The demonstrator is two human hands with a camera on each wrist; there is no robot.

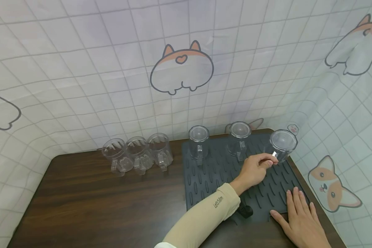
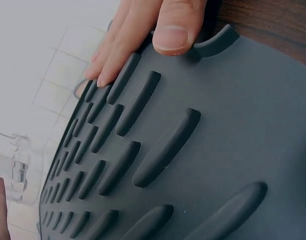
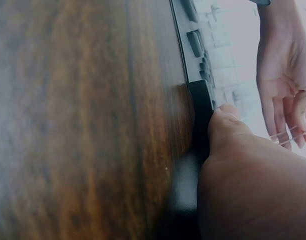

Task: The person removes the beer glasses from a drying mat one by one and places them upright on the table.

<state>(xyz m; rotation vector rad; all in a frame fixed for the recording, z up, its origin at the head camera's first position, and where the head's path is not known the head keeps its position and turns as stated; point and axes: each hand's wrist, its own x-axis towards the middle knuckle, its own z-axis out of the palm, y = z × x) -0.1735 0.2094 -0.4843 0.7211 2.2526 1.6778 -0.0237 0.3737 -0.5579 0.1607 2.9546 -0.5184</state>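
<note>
A clear glass mug (image 1: 283, 141) is at the far right corner of the dark ribbed mat (image 1: 204, 179). My left hand (image 1: 254, 170) pinches its handle; whether the mug touches the mat I cannot tell. The mug (image 2: 13, 170) also shows at the left edge of the left wrist view. My right hand (image 1: 303, 220) rests with straight fingers on the mat's near right corner, its thumb (image 3: 225, 122) at the near edge. Two more glass mugs, a left one (image 1: 199, 141) and a middle one (image 1: 239, 139), stand on the mat's back part, handles toward me.
Three clear glass mugs (image 1: 137, 155) stand close together on the brown wooden table (image 1: 111, 206), left of the mat. A white tiled-pattern curtain (image 1: 117, 86) with cartoon dogs borders the table's back and sides. A black device (image 1: 245, 210) shows beneath my left forearm.
</note>
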